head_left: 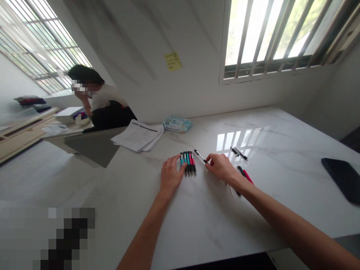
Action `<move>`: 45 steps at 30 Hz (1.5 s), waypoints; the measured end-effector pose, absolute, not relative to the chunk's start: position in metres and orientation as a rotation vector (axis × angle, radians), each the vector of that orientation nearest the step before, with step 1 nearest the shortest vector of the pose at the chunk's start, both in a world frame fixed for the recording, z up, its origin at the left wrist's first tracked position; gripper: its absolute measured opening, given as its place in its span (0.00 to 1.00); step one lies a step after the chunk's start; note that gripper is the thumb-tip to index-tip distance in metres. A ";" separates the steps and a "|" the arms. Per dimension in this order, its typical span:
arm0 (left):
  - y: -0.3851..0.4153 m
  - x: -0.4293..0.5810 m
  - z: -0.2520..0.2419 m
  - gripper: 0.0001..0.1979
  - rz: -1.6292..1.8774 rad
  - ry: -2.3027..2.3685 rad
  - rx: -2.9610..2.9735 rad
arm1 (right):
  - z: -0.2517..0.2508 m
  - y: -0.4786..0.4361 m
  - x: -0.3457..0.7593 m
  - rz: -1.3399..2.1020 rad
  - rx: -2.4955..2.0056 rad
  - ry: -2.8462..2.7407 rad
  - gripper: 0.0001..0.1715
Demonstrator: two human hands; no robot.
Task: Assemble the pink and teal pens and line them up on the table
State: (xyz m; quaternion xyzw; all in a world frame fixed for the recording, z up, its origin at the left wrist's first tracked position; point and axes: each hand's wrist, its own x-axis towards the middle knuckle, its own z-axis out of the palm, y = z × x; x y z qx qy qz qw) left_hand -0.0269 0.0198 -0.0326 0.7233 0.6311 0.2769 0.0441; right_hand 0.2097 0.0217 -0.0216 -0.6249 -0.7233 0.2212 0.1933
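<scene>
Several retractable pens [189, 164] lie side by side in a tight row on the marble-patterned table, with blue, teal and red barrels and black grips. My left hand [172, 173] rests at the row's left side, fingers stretched and thumb touching the nearest pen. To the right of the row, my right hand [221, 166] pinches the lower end of a white pen [200, 156] with black ends, which slants on or just above the table. Beyond that hand lie loose pen parts [239, 153] in black and white. A red barrel [248, 177] and dark pieces are partly hidden by my right forearm.
Printed papers [137, 135] and a wet-wipes pack [177, 124] lie at the back of the table [197, 225]. A dark phone [341, 180] lies at the right. A yellow note [173, 61] hangs on the wall. Another person [104, 97] sits at the far left.
</scene>
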 end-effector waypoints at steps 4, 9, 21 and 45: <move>0.020 -0.028 -0.032 0.21 0.776 1.953 2.162 | -0.020 0.022 0.199 0.647 -1.811 -2.052 0.22; 0.019 -0.028 -0.030 0.21 0.748 1.909 2.139 | -0.020 0.022 0.177 0.639 -1.804 -2.118 0.25; 0.022 -0.030 -0.032 0.22 0.777 1.859 2.144 | -0.002 0.029 0.214 0.763 -1.540 -2.157 0.21; 0.028 0.014 -0.011 0.14 0.460 1.318 2.680 | 0.012 0.012 0.313 0.828 -1.122 -2.503 0.30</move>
